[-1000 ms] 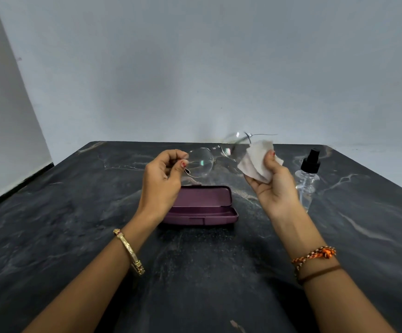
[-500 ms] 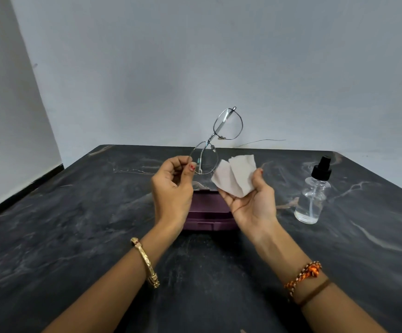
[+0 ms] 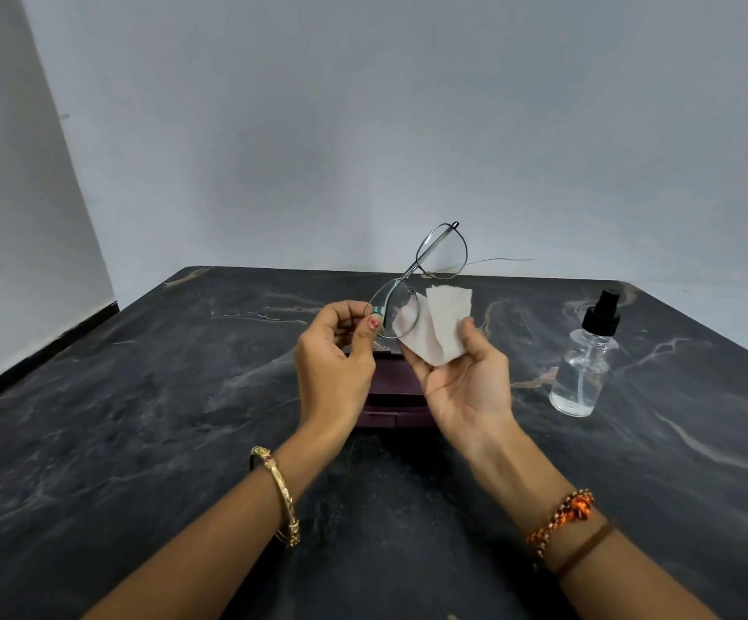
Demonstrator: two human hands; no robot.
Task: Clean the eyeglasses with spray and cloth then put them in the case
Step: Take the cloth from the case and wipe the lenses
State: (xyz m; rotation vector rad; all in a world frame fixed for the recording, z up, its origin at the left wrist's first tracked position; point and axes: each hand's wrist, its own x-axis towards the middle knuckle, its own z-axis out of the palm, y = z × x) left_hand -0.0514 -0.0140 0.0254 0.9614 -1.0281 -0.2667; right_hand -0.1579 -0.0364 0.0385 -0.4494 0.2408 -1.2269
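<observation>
My left hand (image 3: 334, 366) pinches the thin metal-framed eyeglasses (image 3: 421, 270) at the near lens's outer edge and holds them tilted up above the table. My right hand (image 3: 466, 387) lies palm up just right of them, gripping a folded white cloth (image 3: 441, 324) between thumb and fingers. The cloth sits right behind the lower lens, seen through it. A purple glasses case (image 3: 392, 396) lies on the table under both hands, mostly hidden. The clear spray bottle (image 3: 584, 364) with a black pump top stands upright to the right, untouched.
The dark marbled table (image 3: 139, 418) reaches to a pale wall at the back and another on the left. Its left edge runs diagonally by the wall. A thin temple arm (image 3: 502, 260) of the glasses points right toward the wall.
The glasses swung from lying flat to tilted up on edge. Both hands drew closer together, and the cloth now sits against the lower lens.
</observation>
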